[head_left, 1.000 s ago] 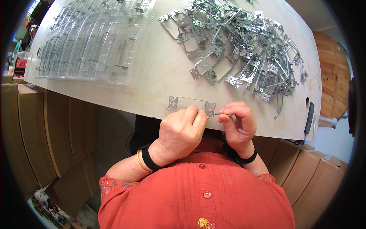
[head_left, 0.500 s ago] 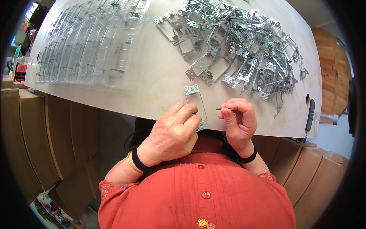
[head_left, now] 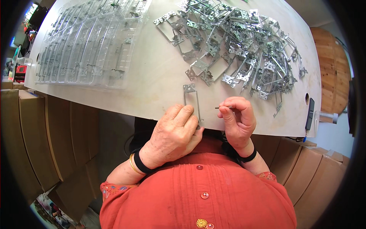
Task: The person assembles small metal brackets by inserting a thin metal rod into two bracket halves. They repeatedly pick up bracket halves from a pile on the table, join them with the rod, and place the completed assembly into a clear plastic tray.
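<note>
Bright light covers the table (head_left: 150,86); glare streaks clear trays (head_left: 89,47) by its left edge, the metal pile (head_left: 248,51) glints, the held bracket (head_left: 189,88) looks dull, fisheye distortion bows the near edge

One metal frame (head_left: 198,103) is held in the left hand (head_left: 172,128), one thin rod (head_left: 217,107) in the right hand (head_left: 239,121). Two black wristbands (head_left: 143,162), one gold bangle (head_left: 134,163) and three red buttons (head_left: 204,195) are seen. In one heap (head_left: 244,49), far right, metal pieces (head_left: 230,80) are too tangled to be counted.

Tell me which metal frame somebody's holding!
The thin grey rectangular metal frame in the left hand; the silvery tangled pile of metal frames lies farther back, with no hand touching it.
</note>
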